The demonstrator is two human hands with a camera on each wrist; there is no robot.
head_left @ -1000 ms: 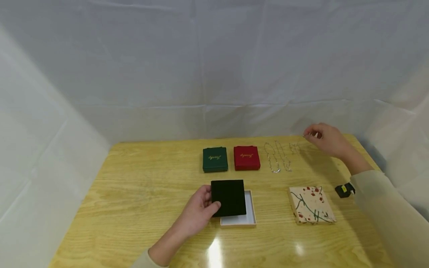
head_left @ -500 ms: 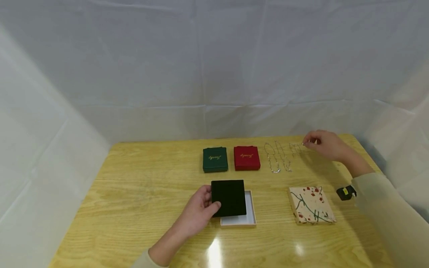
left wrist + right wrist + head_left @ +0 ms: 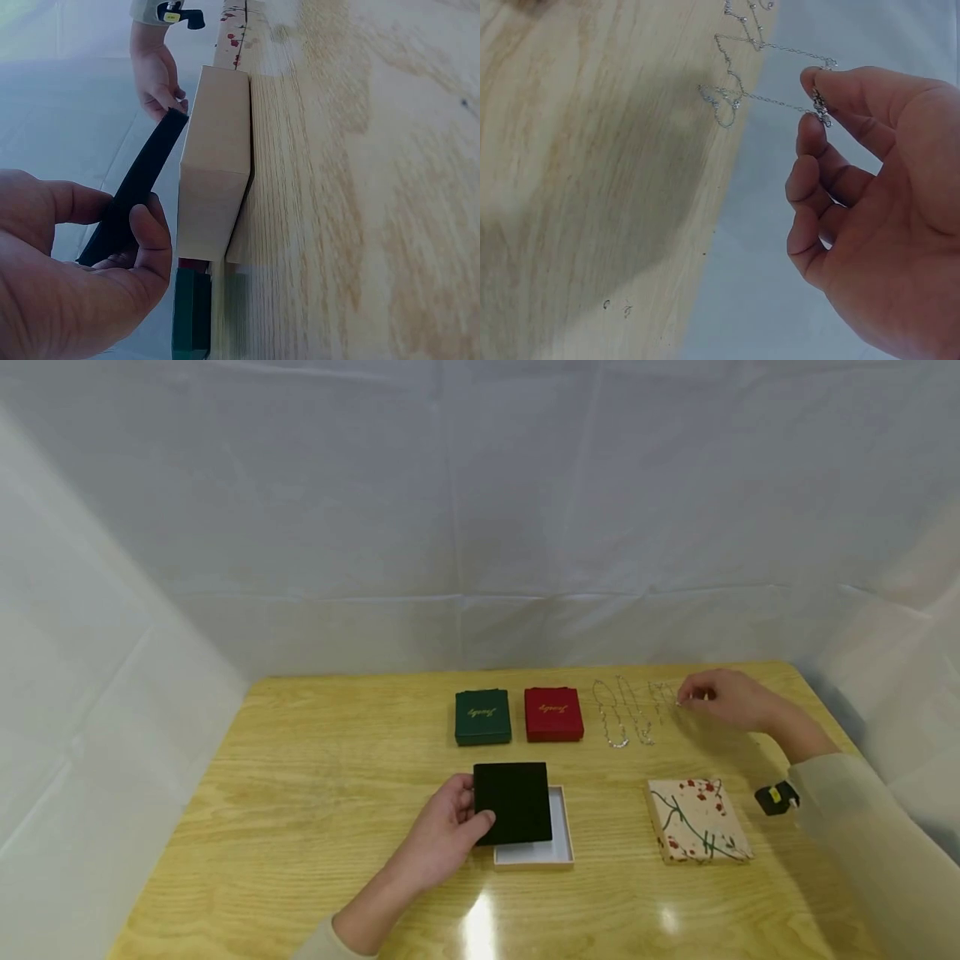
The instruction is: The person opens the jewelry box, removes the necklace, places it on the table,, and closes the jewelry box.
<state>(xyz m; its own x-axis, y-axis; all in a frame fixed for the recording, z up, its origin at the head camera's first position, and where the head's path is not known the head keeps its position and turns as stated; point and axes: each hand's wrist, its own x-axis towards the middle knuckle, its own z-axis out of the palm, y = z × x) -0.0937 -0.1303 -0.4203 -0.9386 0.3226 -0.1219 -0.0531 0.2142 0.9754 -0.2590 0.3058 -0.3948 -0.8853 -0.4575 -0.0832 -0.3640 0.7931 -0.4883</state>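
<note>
My left hand (image 3: 438, 839) pinches a flat black square pad (image 3: 512, 802) by its left side, thumb on top. Tilted in the left wrist view, the pad (image 3: 135, 187) is held apart from the pale box base (image 3: 558, 860), partly covering it from above in the head view. Over the back right of the table, my right hand (image 3: 726, 697) pinches a thin silver chain necklace (image 3: 821, 109) between thumb and index finger. Two strands of this necklace hang from the fingertips, and its lower part lies on the wood. Two more silver necklaces (image 3: 618, 745) lie just left of it.
Behind the pad lie a green jewelry box (image 3: 482, 717) and a red jewelry box (image 3: 553, 714). A cream lid with painted flowers (image 3: 699, 820) lies on the wooden table (image 3: 315, 777) near my right sleeve. White sheeting (image 3: 360, 527) encloses the back and sides.
My right hand has come down and slightly nearer, lowering the pinched necklace so its held end sits closer to the table. The left hand and black pad have stayed still.
</note>
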